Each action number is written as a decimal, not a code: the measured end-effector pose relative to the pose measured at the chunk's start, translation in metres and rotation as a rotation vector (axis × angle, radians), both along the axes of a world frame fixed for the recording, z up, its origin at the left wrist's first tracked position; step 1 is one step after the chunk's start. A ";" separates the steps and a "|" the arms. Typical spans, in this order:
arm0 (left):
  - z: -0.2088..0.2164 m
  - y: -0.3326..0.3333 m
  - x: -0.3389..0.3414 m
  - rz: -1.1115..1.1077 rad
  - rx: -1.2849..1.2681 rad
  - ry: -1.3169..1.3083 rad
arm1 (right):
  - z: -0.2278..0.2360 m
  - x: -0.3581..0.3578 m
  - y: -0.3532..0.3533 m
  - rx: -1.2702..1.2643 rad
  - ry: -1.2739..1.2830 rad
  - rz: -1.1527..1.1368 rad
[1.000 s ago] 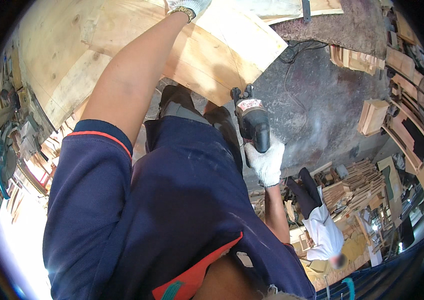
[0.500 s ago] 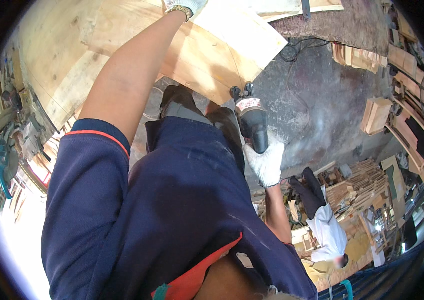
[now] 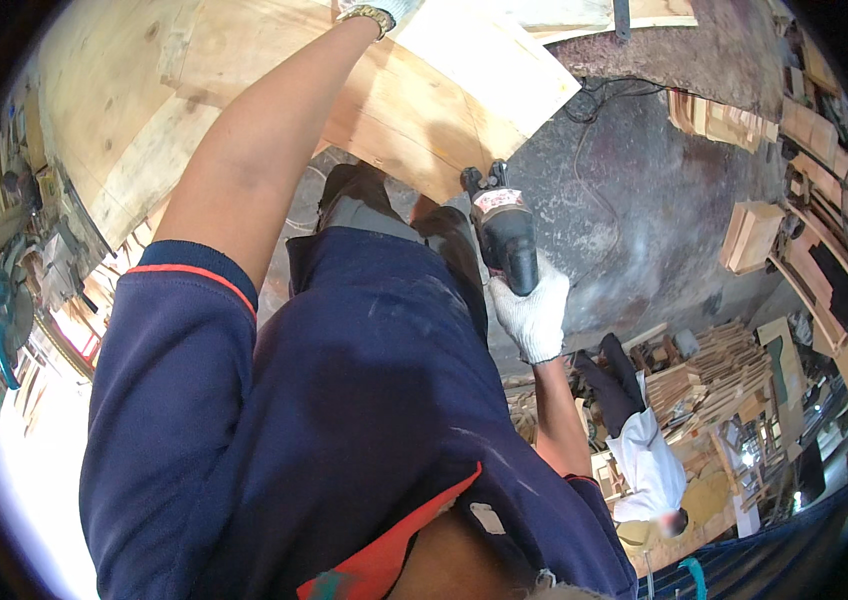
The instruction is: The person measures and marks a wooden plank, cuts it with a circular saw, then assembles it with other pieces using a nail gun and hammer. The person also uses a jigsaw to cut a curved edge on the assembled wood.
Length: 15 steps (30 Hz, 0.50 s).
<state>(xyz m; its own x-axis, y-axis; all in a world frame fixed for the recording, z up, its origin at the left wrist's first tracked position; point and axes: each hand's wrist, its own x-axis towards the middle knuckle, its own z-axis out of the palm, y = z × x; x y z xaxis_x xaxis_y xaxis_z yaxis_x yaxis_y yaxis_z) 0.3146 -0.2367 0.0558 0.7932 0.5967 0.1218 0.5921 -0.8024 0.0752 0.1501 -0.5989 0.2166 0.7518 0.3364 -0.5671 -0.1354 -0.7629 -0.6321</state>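
Observation:
My right hand point(image 3: 532, 312), in a white knit glove, is wrapped round the handle of a black power tool point(image 3: 507, 235) that looks like a jigsaw. The tool's front end meets the near edge of a pale plywood sheet point(image 3: 384, 110), close to a thin line drawn on the wood. My left hand point(image 3: 391, 8), gloved too and with a watch at the wrist, is over the plywood at the top rim of the picture. Its fingers are cut off from view. A brighter part of the wood point(image 3: 489, 60) lies in strong light beside the line.
My legs point(image 3: 369, 205) stand right below the plywood's near edge. A dark cord point(image 3: 599, 95) runs over the grey floor point(image 3: 634, 210). Stacked wood pieces point(image 3: 752, 237) lie at the right. Another person point(image 3: 649, 455) is at the lower right, near piled timber strips point(image 3: 714, 375).
The tool and my right hand have shifted very slightly forward, toward the plywood. My left arm stays over the wood, and the view has shifted a little.

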 end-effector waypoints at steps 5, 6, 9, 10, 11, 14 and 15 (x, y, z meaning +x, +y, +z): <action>-0.001 0.000 0.000 -0.024 0.031 0.025 | -0.001 0.001 0.001 -0.017 0.027 -0.020; -0.002 0.001 0.000 -0.022 0.019 0.025 | -0.001 0.002 0.001 -0.013 0.019 -0.007; -0.001 0.002 0.002 -0.029 -0.005 0.028 | 0.002 0.004 0.002 -0.029 0.026 0.025; -0.001 0.002 0.002 -0.029 -0.008 0.026 | 0.004 0.005 0.002 -0.028 0.026 0.030; -0.001 0.002 0.002 -0.030 -0.012 0.025 | 0.005 0.006 0.003 -0.028 0.025 0.035; 0.000 0.002 0.001 -0.025 -0.036 0.030 | 0.009 0.009 0.006 -0.036 0.014 0.026; 0.000 0.002 0.001 -0.022 -0.047 0.034 | 0.010 0.010 0.007 -0.032 0.019 0.027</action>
